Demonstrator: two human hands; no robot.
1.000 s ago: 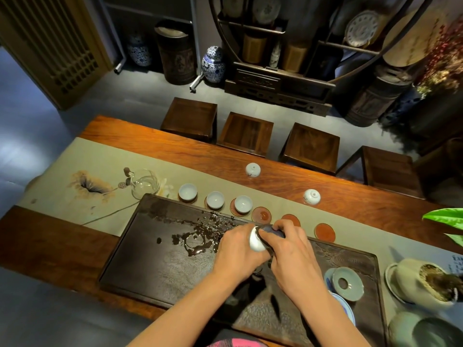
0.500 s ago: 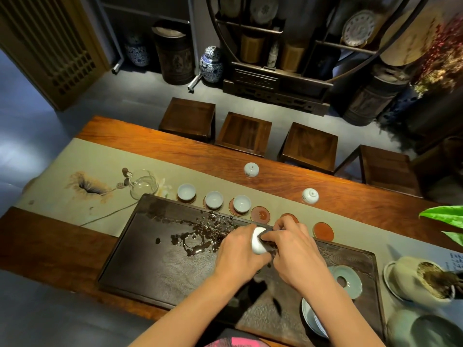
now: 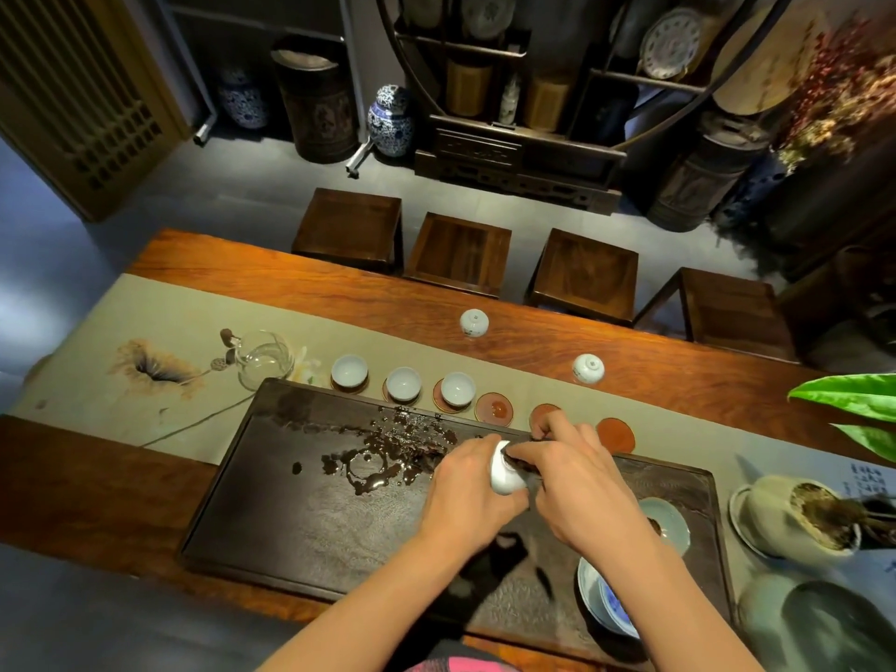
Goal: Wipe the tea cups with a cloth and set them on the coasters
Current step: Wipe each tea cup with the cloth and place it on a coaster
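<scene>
Head view: our left hand point(image 3: 465, 482) holds the small white tea cup point(image 3: 504, 470) above the dark wooden tray point(image 3: 291, 502). Our right hand point(image 3: 572, 472) has pushed the dark cloth point(image 3: 521, 465) deeper inside, so wiping continues.

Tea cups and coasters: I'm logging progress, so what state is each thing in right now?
Cup in hand: held by left hand, on its side.
Cloth: pressed to the cup by right hand.
Three cups: upright on coasters.
Three coasters: bare.
Two cups: upside down on the table.
Tea tray: wet puddle.
</scene>
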